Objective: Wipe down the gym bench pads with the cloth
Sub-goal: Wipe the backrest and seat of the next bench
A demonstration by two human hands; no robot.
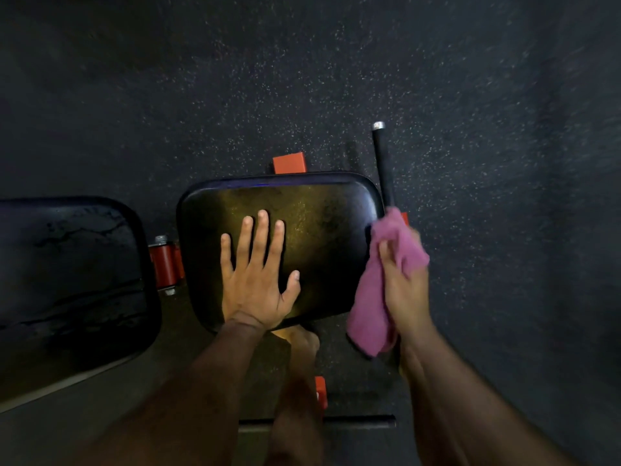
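Left hand (258, 280) flat on seat pad (322, 230), right hand (403, 284) clutching cloth (373, 317) at its edge; back pad (67, 280) probably still unwiped.

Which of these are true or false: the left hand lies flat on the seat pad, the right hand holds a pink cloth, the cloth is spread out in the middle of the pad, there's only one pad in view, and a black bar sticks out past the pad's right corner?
1. The left hand lies flat on the seat pad. True.
2. The right hand grips a pink cloth. True.
3. The cloth is spread out mid-pad. False: it is bunched at the pad's right edge.
4. Only one pad is in view. False: a second pad sits to the left.
5. A black bar sticks out past the pad's right corner. True.
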